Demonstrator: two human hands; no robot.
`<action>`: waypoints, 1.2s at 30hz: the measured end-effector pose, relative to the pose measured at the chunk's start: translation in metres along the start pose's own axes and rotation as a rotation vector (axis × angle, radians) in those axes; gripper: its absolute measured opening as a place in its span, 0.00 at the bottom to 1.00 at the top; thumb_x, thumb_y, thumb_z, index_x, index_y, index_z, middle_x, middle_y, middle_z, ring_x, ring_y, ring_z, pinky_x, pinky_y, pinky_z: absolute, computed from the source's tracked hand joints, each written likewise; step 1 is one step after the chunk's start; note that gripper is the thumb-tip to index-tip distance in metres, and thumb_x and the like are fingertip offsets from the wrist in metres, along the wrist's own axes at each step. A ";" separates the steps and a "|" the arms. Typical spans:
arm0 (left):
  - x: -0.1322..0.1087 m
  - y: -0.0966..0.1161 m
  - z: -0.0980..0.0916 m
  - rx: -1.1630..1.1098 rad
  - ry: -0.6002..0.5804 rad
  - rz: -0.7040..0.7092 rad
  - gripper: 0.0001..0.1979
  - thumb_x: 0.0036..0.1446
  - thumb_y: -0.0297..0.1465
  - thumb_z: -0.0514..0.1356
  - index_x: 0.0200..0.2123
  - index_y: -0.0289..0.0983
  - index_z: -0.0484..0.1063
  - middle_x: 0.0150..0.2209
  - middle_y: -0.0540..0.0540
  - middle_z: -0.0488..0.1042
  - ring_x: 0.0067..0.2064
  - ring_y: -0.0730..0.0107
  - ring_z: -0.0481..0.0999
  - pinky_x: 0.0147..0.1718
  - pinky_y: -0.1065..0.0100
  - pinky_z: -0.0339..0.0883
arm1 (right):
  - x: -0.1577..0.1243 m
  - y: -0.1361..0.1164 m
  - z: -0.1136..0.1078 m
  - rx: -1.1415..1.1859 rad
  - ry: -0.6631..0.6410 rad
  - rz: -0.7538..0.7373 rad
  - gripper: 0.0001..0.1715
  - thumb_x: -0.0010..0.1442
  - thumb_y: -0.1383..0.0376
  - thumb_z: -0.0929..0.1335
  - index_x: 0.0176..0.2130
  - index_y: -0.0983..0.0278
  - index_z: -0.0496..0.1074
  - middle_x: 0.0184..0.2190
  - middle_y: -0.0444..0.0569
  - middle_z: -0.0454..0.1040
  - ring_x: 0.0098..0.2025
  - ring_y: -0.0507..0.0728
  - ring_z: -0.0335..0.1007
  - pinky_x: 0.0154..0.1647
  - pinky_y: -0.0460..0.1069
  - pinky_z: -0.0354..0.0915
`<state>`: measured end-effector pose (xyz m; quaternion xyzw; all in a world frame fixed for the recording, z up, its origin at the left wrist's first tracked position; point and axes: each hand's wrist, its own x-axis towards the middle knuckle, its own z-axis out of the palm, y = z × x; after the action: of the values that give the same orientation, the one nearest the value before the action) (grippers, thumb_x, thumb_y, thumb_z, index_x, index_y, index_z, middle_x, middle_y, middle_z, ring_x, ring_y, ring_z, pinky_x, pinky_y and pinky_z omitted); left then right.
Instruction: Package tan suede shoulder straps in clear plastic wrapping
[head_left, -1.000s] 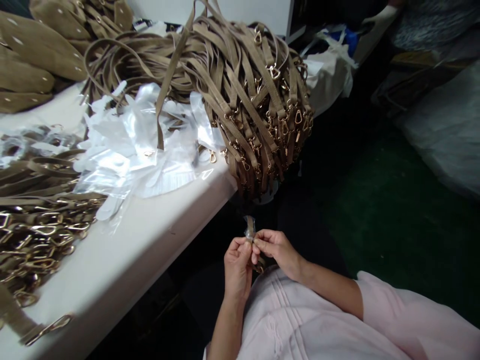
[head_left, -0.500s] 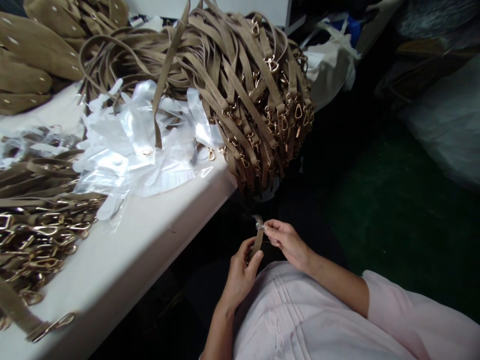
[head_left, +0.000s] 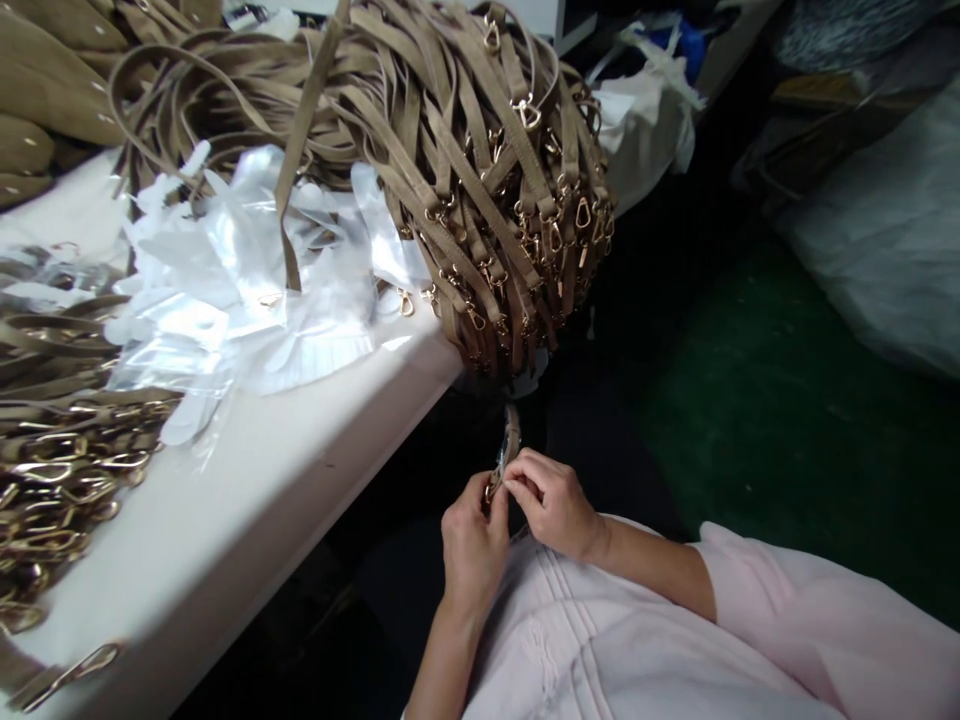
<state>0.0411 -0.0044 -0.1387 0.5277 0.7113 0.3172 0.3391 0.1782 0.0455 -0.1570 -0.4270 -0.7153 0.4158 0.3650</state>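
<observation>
Over my lap, my left hand (head_left: 471, 545) and my right hand (head_left: 551, 503) meet with fingers pinched together. Between them they hold the end of a tan strap (head_left: 509, 445) with a small clear plastic wrap around its gold clasp; the tip sticks up above my fingers. Both hands are closed on it. Just above them, a big heap of tan straps with gold clasps (head_left: 487, 180) hangs over the corner of the white table (head_left: 247, 510).
Clear plastic sleeves (head_left: 240, 290) lie piled on the table. More straps with gold clasps (head_left: 60, 470) lie at the left edge. White bags (head_left: 645, 120) and a large pale sack (head_left: 892, 240) stand on the dark green floor to the right.
Half a second ago my hands were apart, the right pinching the wrap above the left. Now they have closed together on the strap end, and the view has shifted slightly.
</observation>
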 end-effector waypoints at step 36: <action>-0.002 -0.020 0.046 0.302 -0.383 0.380 0.06 0.60 0.26 0.58 0.30 0.37 0.70 0.28 0.46 0.74 0.31 0.63 0.73 0.32 0.66 0.66 | -0.045 0.063 -0.029 0.089 -0.214 0.519 0.06 0.49 0.74 0.66 0.29 0.65 0.71 0.21 0.42 0.71 0.24 0.51 0.67 0.25 0.44 0.62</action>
<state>0.0681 -0.0069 -0.1812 0.7459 0.5621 0.1602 0.3194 0.2393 0.0309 -0.2103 -0.5330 -0.5975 0.5690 0.1872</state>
